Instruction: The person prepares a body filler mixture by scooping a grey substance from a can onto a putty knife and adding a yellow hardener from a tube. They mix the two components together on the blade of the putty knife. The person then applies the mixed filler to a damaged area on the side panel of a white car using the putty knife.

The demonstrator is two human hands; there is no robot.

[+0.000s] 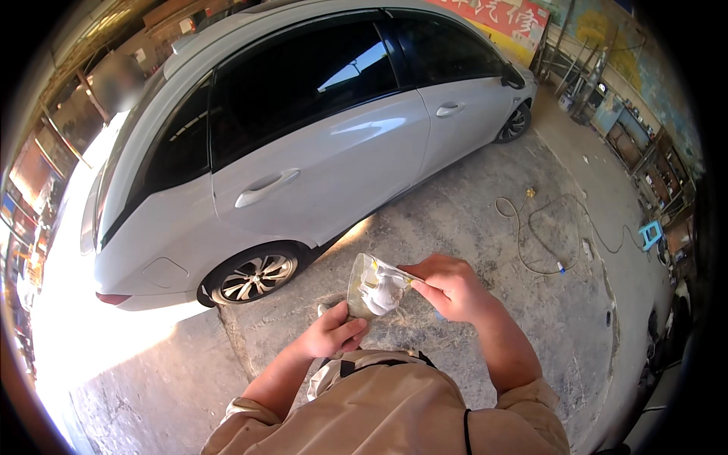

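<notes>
A clear plastic bag [356, 284] with a soft white bundle [384, 294] inside is between my hands, in front of my body. My left hand [334, 332] grips its lower left edge, thumb across the front. At the bag's upper right corner, my right hand [449, 288] pinches the edge between thumb and fingers. Small yellow marks show along the top of the bag. I cannot make out exactly what the white bundle is.
A silver-white car [334, 159] stands just ahead, its rear wheel [256, 277] near my left. On the concrete floor to the right lie a looped hose [520, 254] and a cable. A blue stool [650, 236] and cluttered shelves [633, 144] line the right side.
</notes>
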